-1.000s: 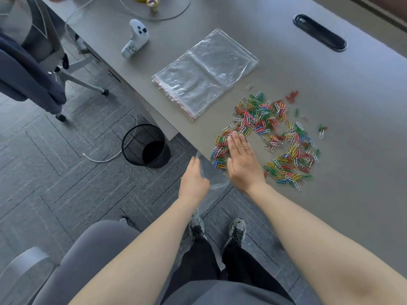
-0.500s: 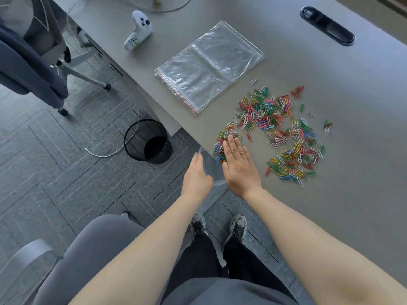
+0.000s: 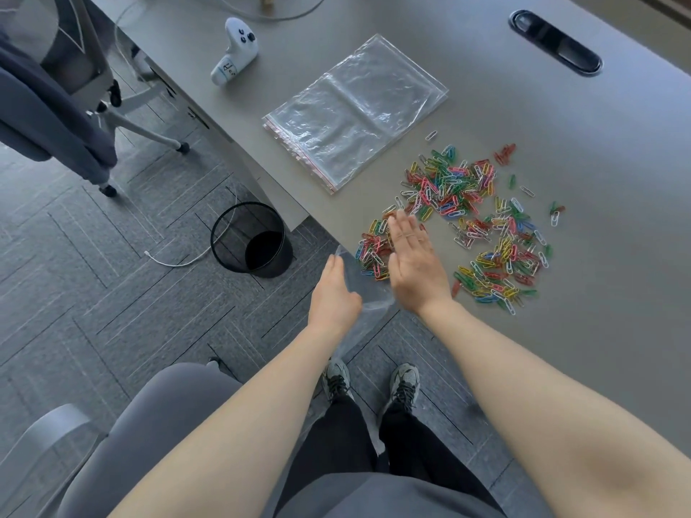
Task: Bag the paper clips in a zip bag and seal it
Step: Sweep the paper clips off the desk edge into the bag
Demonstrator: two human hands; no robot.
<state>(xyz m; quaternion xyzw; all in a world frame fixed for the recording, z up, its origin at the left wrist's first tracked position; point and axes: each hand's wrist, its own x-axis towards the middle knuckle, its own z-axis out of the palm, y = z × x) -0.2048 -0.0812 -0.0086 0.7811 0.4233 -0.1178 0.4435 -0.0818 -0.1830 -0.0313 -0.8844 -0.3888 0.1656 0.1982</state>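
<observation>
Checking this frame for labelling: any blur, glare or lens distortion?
Head view: wide-angle bending curves the desk edge; right hand fingertips are motion-blurred; soft glare on the stacked zip bags; paper clips stay sharp.

Grey all over the desk (image 3: 561, 330), a flat matte grey, and scattered on it the paper clips (image 3: 467, 226) in red, green, blue, yellow, pink and white. The stack of zip bags (image 3: 355, 114) is clear plastic with a thin red line along the seal edge. The controller (image 3: 235, 50) is white with black buttons. There's a glossy black oval grommet (image 3: 555, 41) set in the desk. Down below, the floor (image 3: 93, 293) shows grey carpet tiles in a herringbone pattern with pale stripes. The bin (image 3: 250, 239) is black mesh. A white cable (image 3: 179, 257) lies beside it. Black trousers (image 3: 336, 435), grey-and-black sneakers (image 3: 405, 383).
</observation>
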